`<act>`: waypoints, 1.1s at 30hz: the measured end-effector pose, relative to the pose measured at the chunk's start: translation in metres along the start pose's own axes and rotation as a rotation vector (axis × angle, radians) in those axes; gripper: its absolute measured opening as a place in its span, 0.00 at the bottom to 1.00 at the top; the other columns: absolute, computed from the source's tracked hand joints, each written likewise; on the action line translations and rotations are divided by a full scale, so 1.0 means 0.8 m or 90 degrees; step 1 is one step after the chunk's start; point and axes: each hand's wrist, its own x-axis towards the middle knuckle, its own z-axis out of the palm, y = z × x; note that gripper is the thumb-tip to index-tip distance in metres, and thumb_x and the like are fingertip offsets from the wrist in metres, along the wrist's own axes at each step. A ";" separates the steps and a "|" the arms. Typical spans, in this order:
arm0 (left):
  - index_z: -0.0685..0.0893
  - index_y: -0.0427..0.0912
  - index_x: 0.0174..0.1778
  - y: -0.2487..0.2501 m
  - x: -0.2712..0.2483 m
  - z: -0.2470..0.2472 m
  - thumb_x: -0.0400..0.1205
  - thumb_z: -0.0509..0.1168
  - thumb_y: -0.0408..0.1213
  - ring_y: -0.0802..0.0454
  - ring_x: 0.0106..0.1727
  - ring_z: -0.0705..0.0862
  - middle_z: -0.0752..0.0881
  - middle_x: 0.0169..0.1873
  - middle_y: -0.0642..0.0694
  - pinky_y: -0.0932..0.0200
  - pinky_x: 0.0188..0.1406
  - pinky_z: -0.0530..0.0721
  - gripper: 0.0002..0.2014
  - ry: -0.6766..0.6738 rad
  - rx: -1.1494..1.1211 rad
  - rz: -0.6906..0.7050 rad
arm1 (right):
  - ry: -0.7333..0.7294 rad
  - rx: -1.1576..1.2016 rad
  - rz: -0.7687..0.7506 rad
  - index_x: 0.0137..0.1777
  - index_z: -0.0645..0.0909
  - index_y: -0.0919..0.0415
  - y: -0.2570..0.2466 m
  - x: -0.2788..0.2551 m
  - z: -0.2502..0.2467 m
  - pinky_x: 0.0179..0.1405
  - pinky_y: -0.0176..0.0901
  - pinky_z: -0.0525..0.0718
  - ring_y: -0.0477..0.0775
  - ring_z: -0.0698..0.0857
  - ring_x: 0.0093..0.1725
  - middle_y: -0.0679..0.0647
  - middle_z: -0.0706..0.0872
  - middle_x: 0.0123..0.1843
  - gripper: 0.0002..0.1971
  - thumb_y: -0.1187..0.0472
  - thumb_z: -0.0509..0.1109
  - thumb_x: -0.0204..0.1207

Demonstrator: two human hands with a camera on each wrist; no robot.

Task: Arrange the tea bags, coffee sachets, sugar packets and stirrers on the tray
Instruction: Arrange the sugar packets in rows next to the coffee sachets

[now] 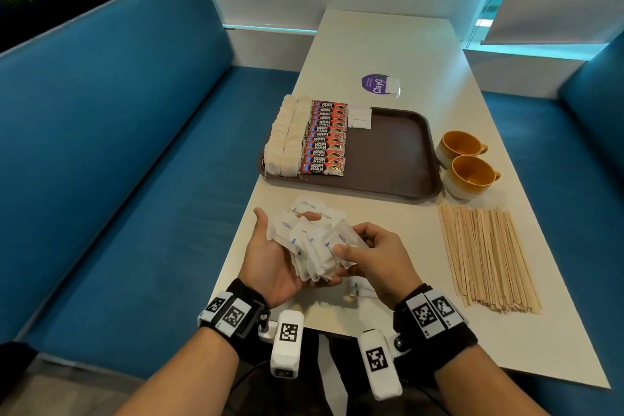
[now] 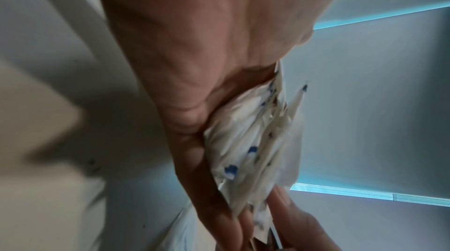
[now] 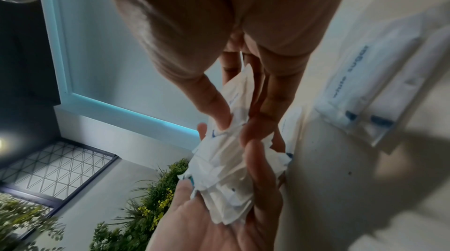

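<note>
a loose bundle of white paper sugar packets [image 1: 312,246] is cupped in the left hand [image 1: 270,257] above the worktop while one packet is pinched by the right hand [image 1: 374,253], presumably for placement on the brown plastic tray [image 1: 395,152].

Pale, long surface [image 1: 398,44] running up the frame's middle. At centre, brown tray [image 1: 398,159]; right of it, two yellow mugs [image 1: 467,165]; lower right, spread wooden stirrers [image 1: 486,253]; above the tray, purple round sticker [image 1: 373,84]; lower centre, loose sugar packets [image 1: 309,204].
</note>
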 end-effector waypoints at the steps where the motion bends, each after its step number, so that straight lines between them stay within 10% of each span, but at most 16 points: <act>1: 0.77 0.42 0.73 0.000 0.002 0.000 0.80 0.44 0.78 0.19 0.75 0.75 0.78 0.76 0.28 0.22 0.65 0.77 0.46 0.017 0.004 -0.006 | -0.002 0.001 0.001 0.51 0.86 0.70 0.000 0.000 0.000 0.40 0.63 0.93 0.68 0.92 0.44 0.69 0.91 0.51 0.10 0.75 0.80 0.72; 7: 0.79 0.51 0.76 -0.007 0.006 0.010 0.90 0.50 0.52 0.27 0.73 0.81 0.80 0.76 0.34 0.28 0.60 0.84 0.23 0.048 0.055 -0.021 | -0.009 0.008 -0.004 0.51 0.85 0.72 -0.005 0.001 0.001 0.43 0.69 0.92 0.73 0.92 0.47 0.70 0.90 0.51 0.10 0.75 0.80 0.72; 13: 0.76 0.59 0.78 -0.018 0.006 0.005 0.89 0.52 0.34 0.26 0.70 0.82 0.82 0.75 0.38 0.29 0.52 0.86 0.24 0.030 0.077 0.068 | -0.006 0.006 -0.008 0.51 0.85 0.72 -0.009 0.001 0.005 0.41 0.64 0.93 0.73 0.92 0.46 0.70 0.90 0.51 0.10 0.75 0.80 0.72; 17: 0.79 0.48 0.68 -0.017 0.002 0.002 0.89 0.57 0.44 0.25 0.68 0.82 0.80 0.74 0.31 0.26 0.55 0.84 0.14 0.011 0.042 0.060 | -0.004 -0.008 -0.007 0.50 0.85 0.71 -0.007 0.002 0.005 0.37 0.61 0.93 0.71 0.92 0.45 0.68 0.90 0.50 0.09 0.75 0.80 0.72; 20: 0.76 0.47 0.69 -0.014 0.003 -0.005 0.81 0.70 0.58 0.25 0.65 0.82 0.79 0.71 0.28 0.28 0.54 0.85 0.26 -0.022 0.079 0.058 | -0.005 -0.019 -0.012 0.52 0.86 0.70 -0.006 0.001 0.005 0.39 0.60 0.94 0.70 0.93 0.45 0.69 0.91 0.50 0.12 0.74 0.82 0.70; 25: 0.75 0.50 0.67 -0.014 0.003 -0.011 0.81 0.70 0.31 0.27 0.57 0.85 0.80 0.68 0.26 0.37 0.45 0.88 0.21 0.019 0.209 0.073 | -0.025 -0.034 -0.027 0.57 0.84 0.67 -0.011 0.000 0.001 0.34 0.47 0.92 0.62 0.94 0.40 0.66 0.94 0.44 0.21 0.72 0.86 0.65; 33: 0.79 0.48 0.59 -0.024 -0.003 -0.021 0.69 0.75 0.35 0.33 0.49 0.89 0.87 0.52 0.33 0.44 0.28 0.91 0.22 0.054 0.206 0.109 | -0.016 -0.003 -0.053 0.58 0.83 0.66 -0.016 0.008 -0.003 0.27 0.43 0.87 0.58 0.86 0.29 0.63 0.93 0.40 0.15 0.70 0.81 0.74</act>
